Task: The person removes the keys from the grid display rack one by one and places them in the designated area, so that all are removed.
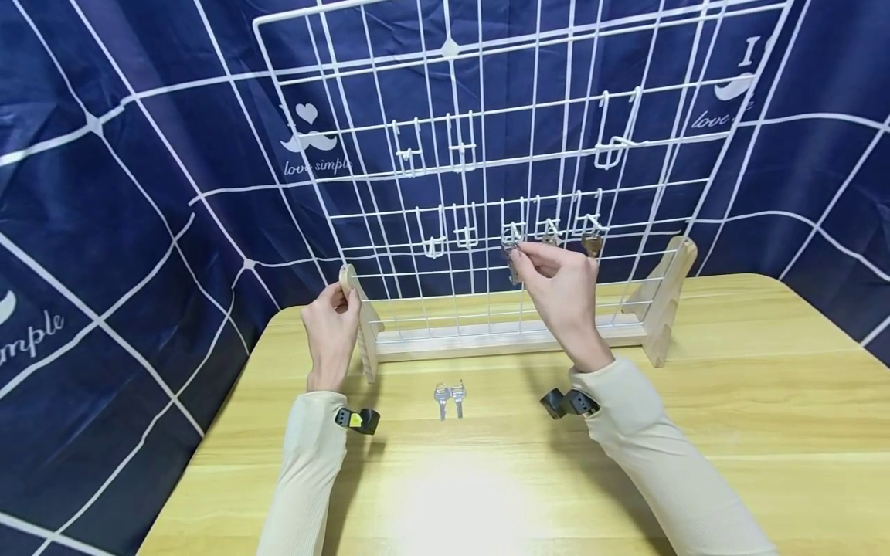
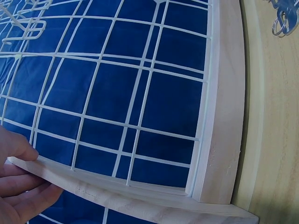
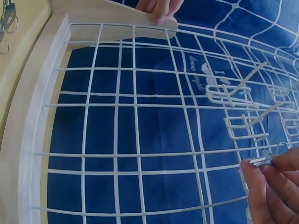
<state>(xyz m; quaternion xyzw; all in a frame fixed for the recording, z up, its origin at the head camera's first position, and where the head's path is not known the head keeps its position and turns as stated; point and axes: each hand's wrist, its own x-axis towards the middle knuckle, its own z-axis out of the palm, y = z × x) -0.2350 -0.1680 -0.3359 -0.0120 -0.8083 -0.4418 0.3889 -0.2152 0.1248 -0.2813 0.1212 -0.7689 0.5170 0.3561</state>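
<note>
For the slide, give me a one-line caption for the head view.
Left hand steadies the wooden stand while right hand pinches a key at the wire grid's hooks.

The upright white wire grid [image 1: 487,154] in its wooden stand [image 1: 507,340] blocks the far side; two small silver keys [image 1: 450,398] lie on the open near surface [image 1: 730,432].
</note>
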